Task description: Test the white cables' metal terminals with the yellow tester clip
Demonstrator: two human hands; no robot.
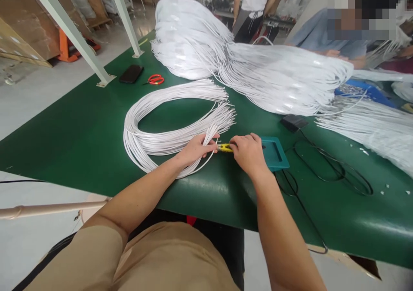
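My left hand (198, 148) is closed round a small bunch of white cables (210, 133), whose ends stick up past the fingers. One cable from it reaches a small yellow tool (225, 147) with dark marks, whose exact kind I cannot make out. My right hand (248, 151) is closed on the right end of that tool, and its palm side is hidden. Behind and left of my left hand lies a looped bundle of white cables (132, 125), its cut ends pointing right. Just right of my right hand is a teal tray (284, 153).
A large heap of white cables (190, 33) covers the back of the green table (80, 140). Red-handled scissors (156, 79) and a dark phone (131, 73) lie at the back left by metal posts. A black cord (338, 177) loops on the right. Two people are beyond the table.
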